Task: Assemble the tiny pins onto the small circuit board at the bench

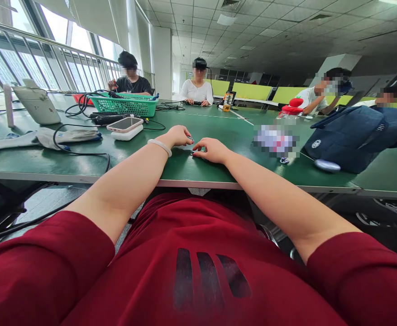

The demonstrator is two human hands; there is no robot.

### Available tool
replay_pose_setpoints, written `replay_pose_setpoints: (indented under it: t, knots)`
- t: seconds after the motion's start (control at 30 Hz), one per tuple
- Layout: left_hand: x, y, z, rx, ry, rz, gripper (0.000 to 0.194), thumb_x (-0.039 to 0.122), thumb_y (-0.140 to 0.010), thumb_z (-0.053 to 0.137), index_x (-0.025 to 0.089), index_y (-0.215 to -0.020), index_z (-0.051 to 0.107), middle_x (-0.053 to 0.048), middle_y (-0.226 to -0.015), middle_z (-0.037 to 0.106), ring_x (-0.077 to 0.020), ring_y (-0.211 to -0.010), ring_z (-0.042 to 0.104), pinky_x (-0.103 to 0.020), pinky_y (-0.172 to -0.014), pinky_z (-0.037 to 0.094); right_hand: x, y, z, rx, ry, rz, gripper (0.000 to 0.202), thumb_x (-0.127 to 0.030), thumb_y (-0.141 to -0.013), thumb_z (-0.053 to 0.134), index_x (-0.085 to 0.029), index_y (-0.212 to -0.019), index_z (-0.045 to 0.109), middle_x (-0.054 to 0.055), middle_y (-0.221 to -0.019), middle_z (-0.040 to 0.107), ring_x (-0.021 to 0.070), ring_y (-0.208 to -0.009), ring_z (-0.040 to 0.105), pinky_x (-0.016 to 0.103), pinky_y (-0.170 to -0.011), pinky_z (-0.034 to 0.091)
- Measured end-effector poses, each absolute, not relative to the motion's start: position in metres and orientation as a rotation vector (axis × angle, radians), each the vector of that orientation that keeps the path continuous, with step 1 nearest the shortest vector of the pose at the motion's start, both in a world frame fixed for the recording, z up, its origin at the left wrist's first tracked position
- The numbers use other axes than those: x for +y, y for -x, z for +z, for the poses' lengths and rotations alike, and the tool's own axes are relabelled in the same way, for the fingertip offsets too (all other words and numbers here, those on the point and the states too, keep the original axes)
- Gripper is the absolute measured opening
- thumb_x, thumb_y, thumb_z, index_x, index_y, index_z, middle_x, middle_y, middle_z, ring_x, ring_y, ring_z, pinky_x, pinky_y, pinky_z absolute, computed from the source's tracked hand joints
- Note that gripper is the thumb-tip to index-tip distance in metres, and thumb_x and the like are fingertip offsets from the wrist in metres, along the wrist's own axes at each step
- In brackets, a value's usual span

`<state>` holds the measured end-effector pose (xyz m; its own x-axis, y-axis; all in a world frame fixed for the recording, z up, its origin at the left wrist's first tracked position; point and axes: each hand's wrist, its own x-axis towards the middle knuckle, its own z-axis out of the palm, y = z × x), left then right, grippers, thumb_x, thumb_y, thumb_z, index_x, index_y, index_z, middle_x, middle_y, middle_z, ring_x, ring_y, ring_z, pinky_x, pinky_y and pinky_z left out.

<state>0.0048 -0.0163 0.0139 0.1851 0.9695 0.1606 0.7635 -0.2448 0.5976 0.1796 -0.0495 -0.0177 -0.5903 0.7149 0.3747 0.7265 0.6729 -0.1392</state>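
My left hand (179,135), with a pale bangle (160,147) at its wrist, is just above the green table (198,174) near its front edge. Its fingers are curled and pinched together, with a tiny shiny spot at the tips. Close beside it on the right, my right hand (213,151) rests low over the tabletop, thumb and fingers bent towards each other. Dark glints show at its fingertips too. Whether these are small parts or decorated nails, I cannot make out. The two hands are slightly apart.
To the left lie a phone (125,124) on a white case (127,133), work gloves (69,136), cables and a green basket (125,106). At the right stand a blurred packet (275,138) and a navy backpack (351,138). Several people sit around the table.
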Motion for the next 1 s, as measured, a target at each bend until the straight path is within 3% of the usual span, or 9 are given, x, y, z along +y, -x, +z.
replay_pose_setpoints:
  t: [0.3, 0.73, 1.0]
  knots:
    - [-0.0147, -0.0041, 0.0120, 1.533, -2.113, 0.729, 0.031, 0.021, -0.050, 0.084, 0.017, -0.071, 0.061, 0.001, -0.053, 0.061, -0.0189, -0.061, 0.062, -0.031, -0.066, 0.047, -0.0517, -0.1749, -0.0174, -2.474, 1.236, -0.077, 0.010, -0.024, -0.083, 0.060, -0.019, -0.085, 0.068, 0.003, -0.086, 0.067, 0.0154, -0.077, 0.056, 0.025, -0.071, 0.037]
    - [-0.0180, -0.0061, 0.0116, 1.505, -2.146, 0.664, 0.032, 0.020, -0.052, 0.083, 0.015, -0.079, 0.066, -0.003, -0.065, 0.067, -0.0163, -0.059, 0.061, -0.029, -0.063, 0.048, -0.0506, -0.1817, -0.0158, -2.353, 1.256, -0.039, 0.012, -0.023, -0.083, 0.058, -0.020, -0.087, 0.069, 0.002, -0.087, 0.070, 0.0143, -0.075, 0.056, 0.026, -0.072, 0.039]
    - [-0.0126, -0.0047, 0.0084, 1.466, -2.152, 0.678, 0.033, 0.024, -0.050, 0.084, 0.016, -0.077, 0.065, -0.002, -0.061, 0.066, -0.0151, -0.058, 0.060, -0.027, -0.062, 0.048, -0.0493, -0.1822, -0.0162, -2.388, 1.247, -0.027, 0.015, -0.026, -0.083, 0.060, -0.021, -0.089, 0.073, 0.003, -0.089, 0.070, 0.0144, -0.076, 0.058, 0.026, -0.075, 0.041]
